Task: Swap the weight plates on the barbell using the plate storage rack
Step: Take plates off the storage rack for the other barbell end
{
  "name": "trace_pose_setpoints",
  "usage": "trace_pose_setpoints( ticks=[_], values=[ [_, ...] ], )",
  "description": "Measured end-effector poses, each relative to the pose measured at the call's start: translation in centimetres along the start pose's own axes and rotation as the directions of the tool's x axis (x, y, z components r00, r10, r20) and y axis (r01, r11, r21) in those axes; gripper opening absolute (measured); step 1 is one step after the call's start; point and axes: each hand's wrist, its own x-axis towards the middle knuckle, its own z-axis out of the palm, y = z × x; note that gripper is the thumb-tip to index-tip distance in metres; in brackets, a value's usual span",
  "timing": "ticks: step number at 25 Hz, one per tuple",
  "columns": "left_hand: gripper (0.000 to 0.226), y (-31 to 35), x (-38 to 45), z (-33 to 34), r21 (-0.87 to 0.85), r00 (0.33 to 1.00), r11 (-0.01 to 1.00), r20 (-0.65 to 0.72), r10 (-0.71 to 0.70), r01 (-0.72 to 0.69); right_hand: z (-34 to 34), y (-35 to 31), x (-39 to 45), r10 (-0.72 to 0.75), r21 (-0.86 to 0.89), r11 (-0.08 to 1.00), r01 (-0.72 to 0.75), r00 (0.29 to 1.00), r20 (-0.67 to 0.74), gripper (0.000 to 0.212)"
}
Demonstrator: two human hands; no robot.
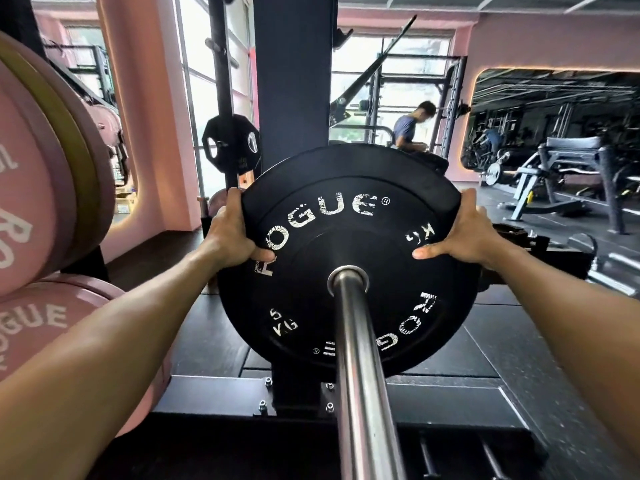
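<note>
Both hands gripped the black plate (346, 258) on the barbell sleeve (356, 358): left hand (231, 233) curled over the rim at 10 o'clock, right hand (464, 233) at 2 o'clock. Looked like the removal or seating step; whichever, next move needs a straight slide along the sleeve. Readable: "ROGUE", "5 KG"; pink plates (31, 209) at 9 o'clock also "ROGUE".

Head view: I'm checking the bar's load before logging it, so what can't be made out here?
- Anything behind the black plate: hidden by it.
- Fingers of left hand and right hand: curled behind the rim.
- Barbell sleeve near end: cut off by bottom edge.
- Pink plates: cut off left.
</note>
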Motion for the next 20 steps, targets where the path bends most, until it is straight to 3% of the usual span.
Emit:
trace_pose_setpoints(
  ticks=[15, 20],
  values=[
    [0.102, -1.3, 6.6, 3.9, 0.043, 0.999, 0.999, -0.038, -0.012, 0.014, 3.4, 1.1, 7.3, 0.007, -0.037, 0.999, -0.01, 0.998, -0.062, 0.117],
    [0.109, -1.7, 8.5, 4.3, 0.081, 0.999, 0.996, 0.004, -0.048, 0.048, 3.6, 1.3, 8.9, 0.013, -0.045, 0.999, -0.014, 1.0, -0.021, 0.121]
  ],
)
